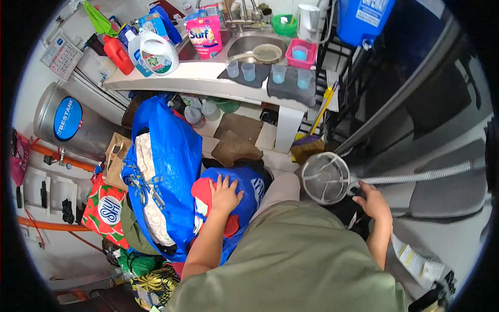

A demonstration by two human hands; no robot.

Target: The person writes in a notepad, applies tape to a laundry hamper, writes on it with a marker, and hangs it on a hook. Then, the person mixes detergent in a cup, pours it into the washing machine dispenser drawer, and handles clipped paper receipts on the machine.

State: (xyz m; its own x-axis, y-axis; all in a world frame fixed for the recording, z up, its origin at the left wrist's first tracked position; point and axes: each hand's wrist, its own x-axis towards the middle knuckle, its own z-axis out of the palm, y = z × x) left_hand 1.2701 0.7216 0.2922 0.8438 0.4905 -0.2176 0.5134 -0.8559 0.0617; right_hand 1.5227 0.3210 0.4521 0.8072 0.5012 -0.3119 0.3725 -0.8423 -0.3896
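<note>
My left hand (225, 195) lies with spread fingers on red cloth (201, 189) at the mouth of a blue bag (248, 183). Beside that bag, to the left, stands a larger blue bag (179, 151) with cream patterned fabric (152, 192) in it. On the right, my right hand (373, 202) has its fingers bent at a dark part next to a round white mesh-like object (326, 178); whether it grips anything is hard to see. A pale ribbed hose (423, 173) runs rightward from near that hand.
A counter (208, 78) with a sink (256, 46), detergent bottles (156, 52), a pink Surf pack (204, 35) and several small cups (278, 74) spans the top. A broom (307, 145) leans below. A steel tank (67, 119) and a red patterned bag (106, 210) are left.
</note>
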